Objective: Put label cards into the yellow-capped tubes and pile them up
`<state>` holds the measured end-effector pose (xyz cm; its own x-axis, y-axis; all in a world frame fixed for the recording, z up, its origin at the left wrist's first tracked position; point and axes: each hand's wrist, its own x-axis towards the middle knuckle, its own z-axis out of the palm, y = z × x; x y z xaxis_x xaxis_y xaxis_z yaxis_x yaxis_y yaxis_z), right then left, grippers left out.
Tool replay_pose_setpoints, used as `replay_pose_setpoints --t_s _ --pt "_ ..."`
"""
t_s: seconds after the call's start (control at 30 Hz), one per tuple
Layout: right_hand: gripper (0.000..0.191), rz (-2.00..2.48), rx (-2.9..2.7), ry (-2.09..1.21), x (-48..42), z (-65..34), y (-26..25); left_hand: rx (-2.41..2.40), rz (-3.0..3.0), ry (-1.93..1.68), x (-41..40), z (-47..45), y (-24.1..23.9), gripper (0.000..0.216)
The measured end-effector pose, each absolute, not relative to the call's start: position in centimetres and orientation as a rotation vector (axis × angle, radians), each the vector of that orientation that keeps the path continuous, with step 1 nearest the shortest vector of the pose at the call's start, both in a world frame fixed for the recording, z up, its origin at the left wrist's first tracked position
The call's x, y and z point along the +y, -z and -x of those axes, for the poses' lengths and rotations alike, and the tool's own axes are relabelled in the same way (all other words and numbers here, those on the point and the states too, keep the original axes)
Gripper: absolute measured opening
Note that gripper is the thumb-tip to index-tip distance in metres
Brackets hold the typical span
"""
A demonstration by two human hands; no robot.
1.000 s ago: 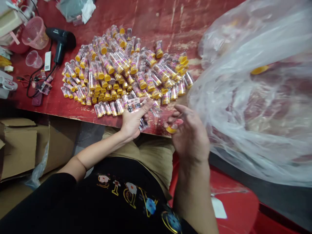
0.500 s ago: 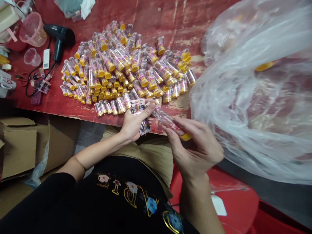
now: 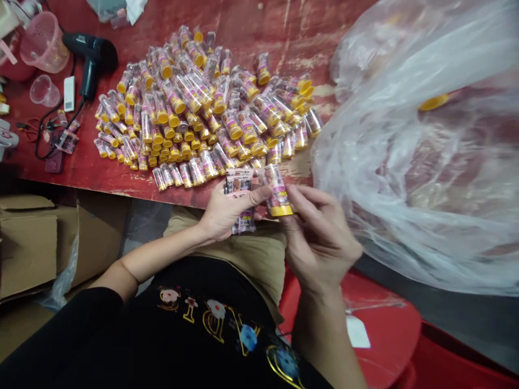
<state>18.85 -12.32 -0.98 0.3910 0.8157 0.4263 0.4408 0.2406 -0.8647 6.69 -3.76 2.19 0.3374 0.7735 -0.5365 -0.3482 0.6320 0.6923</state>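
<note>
My left hand (image 3: 222, 215) is closed around a stack of flat, printed plastic sleeves (image 3: 239, 186), thumb across the front. Just right of the stack is a small clear tube (image 3: 278, 190) with a yellow cap at its lower end and a pink-purple printed wrap around it. The fingers of my right hand (image 3: 322, 235) pinch it near the cap, and my left thumb tip touches its side. Beyond both hands, a large heap of similar yellow-capped tubes (image 3: 178, 102) lies on the red table (image 3: 279, 32), with a short row of tubes (image 3: 185, 175) along its near side.
A big translucent plastic bag (image 3: 373, 178) covers the table's right side. At the left are a black hair dryer (image 3: 91, 51), a pink basket (image 3: 44, 43) and a clear cup (image 3: 44, 91). Cardboard boxes (image 3: 30, 248) stand below the table; a red stool (image 3: 381, 324) is at my right.
My right hand has brought the tube left against the sleeves and turned it more upright. Its clear, red-marked side showed before; now a pink-purple wrap surrounds it. The view has shifted slightly.
</note>
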Motion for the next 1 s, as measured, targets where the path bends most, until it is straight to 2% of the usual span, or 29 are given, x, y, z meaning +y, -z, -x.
replay_pose_setpoints --t_s 0.27,0.53,0.77,0.87,1.0 --pt "0.02 1.562 -1.062 -0.184 -12.3 -17.5 1.1 0.998 -0.538 -0.791 -4.0 -6.0 -2.2 0.06" --pt "0.024 1.511 -1.074 -0.138 -12.0 -16.9 1.2 0.946 -0.51 -0.747 -4.1 -5.1 -1.9 0.05" --pt "0.023 1.508 -1.18 -0.141 -11.8 -16.4 1.7 0.92 -0.502 -0.786 -4.2 -3.8 -0.7 0.074" --pt "0.024 1.438 -1.245 -0.178 -10.9 -16.0 2.5 0.981 -0.456 -0.81 -4.3 -2.9 -0.1 0.078" --pt "0.012 1.454 -1.23 -0.241 -7.2 -14.4 3.9 1.091 -0.365 -0.939 -4.0 -1.2 -0.4 0.075"
